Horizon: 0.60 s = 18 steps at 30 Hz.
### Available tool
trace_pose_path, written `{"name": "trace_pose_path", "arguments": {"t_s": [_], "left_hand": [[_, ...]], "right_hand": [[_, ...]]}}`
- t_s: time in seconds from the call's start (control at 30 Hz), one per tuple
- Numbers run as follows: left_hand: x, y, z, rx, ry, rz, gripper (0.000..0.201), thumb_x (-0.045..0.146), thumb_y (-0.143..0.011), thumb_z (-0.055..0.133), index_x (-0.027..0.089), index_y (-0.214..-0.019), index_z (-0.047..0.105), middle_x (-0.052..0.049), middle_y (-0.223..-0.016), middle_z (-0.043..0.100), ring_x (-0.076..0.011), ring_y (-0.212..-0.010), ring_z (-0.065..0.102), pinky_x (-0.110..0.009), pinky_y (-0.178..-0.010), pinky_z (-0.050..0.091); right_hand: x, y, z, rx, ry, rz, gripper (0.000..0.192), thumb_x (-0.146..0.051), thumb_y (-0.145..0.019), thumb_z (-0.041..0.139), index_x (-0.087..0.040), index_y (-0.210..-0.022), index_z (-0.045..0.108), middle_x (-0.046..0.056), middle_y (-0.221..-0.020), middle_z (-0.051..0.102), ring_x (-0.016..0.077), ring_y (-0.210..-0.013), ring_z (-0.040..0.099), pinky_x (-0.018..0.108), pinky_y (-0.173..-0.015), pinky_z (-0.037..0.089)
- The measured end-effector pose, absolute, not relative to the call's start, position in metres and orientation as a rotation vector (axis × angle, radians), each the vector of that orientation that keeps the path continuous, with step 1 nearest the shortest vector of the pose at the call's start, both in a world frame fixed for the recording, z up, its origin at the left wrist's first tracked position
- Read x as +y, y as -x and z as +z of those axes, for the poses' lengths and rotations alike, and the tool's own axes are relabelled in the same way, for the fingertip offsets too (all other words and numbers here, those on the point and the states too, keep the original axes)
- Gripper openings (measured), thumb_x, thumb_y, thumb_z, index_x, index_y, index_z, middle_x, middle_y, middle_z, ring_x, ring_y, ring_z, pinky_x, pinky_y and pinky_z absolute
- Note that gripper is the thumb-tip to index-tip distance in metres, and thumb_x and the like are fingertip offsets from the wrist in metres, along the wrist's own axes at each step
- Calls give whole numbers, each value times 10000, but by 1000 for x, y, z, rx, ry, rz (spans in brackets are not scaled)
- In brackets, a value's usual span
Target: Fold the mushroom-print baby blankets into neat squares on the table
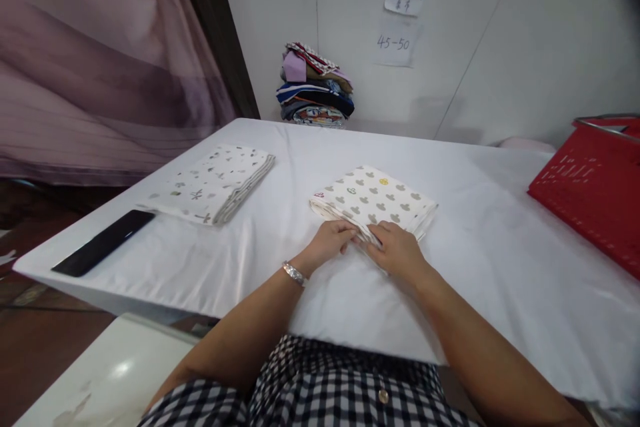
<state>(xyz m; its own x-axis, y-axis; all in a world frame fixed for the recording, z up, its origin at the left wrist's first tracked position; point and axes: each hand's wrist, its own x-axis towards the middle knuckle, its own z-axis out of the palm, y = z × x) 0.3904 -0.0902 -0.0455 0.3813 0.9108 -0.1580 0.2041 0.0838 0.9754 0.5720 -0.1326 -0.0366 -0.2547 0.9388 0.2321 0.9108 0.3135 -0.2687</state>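
A folded white cloth (370, 193) with grey cloud-like prints and a few coloured ones lies in front of me on the white-covered table (480, 213). My left hand (331, 240), with a silver bracelet at the wrist, pinches the cloth's near edge. Close beside it, my right hand (397, 250) grips the same edge, its fingers curled over the layers. Parts of the fingertips are hidden in the folds. To the left lies another folded white cloth (215, 180), printed with small grey and green motifs, apart from both hands.
A black flat phone-like object (103, 243) lies near the table's left edge. A red basket (593, 187) with a metal handle stands at the right. Behind the table rises a stack of folded fabrics (315, 90) by the wall. A pink curtain (100, 67) hangs at the left.
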Motion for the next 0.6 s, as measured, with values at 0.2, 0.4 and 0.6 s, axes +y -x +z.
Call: {"name": "trace_pose_path", "arguments": {"t_s": [0.2,0.4,0.6], "left_hand": [[-80,-377,-50,1263,-1781,894,147,248,-761,561,200,-808,692,8,-778,678,-113,-648,565,-232,-606,465],[-87,-379,-52,1150,-2264,889,288,138,-793,500,261,-974,687,1,-993,645,-140,-863,603,-250,-748,495],[-98,-384,-53,1208,-2570,888,314,140,-868,422,261,-1056,641,-4,-1163,604,-138,-1001,588,-237,-754,494]], "right_hand": [[-126,-578,-39,-2060,1615,303,196,-273,-870,442,-220,-880,630,14,-812,634,163,-766,569,264,-670,382],[-125,-579,-43,-2023,1609,291,200,-287,-863,437,-223,-828,623,11,-783,633,165,-754,567,265,-670,380],[-125,-580,-43,-2021,1605,273,209,-308,-864,435,-216,-738,574,-1,-709,585,154,-691,537,258,-626,357]]}}
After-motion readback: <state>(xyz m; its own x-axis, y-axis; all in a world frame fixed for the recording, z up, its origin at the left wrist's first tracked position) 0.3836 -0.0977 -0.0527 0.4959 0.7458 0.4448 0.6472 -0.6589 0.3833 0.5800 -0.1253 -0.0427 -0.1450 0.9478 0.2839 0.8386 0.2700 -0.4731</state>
